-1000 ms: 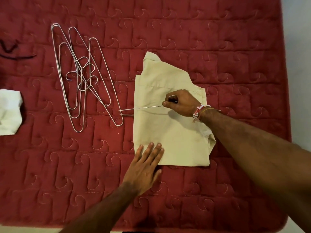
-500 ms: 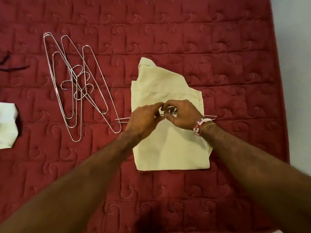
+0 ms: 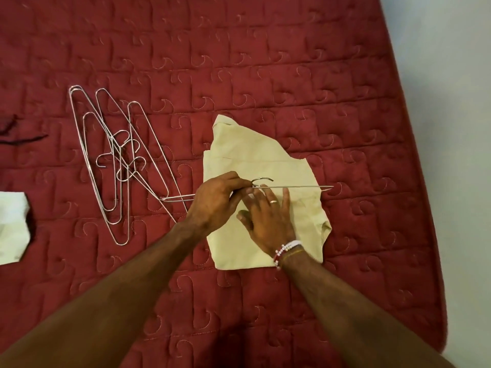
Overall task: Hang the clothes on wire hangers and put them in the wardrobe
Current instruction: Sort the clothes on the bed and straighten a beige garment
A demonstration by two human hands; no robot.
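Once the wire hanger (image 3: 292,186) has passed to the left hand (image 3: 215,205), whose fingers (image 3: 235,183) pinch its neck over the folded beige garment (image 3: 252,155) on the bed (image 3: 318,75), the right hand (image 3: 265,221) lies open-fingered on the cloth, apparently freed to drape it.

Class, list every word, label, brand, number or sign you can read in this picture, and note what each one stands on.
None: no readable text shows anywhere.
The folded beige garment, the wire hanger held over it, the spare hangers, the red quilt and the white cloth show no print or label. The quilt's swirls are stitching, not letters.
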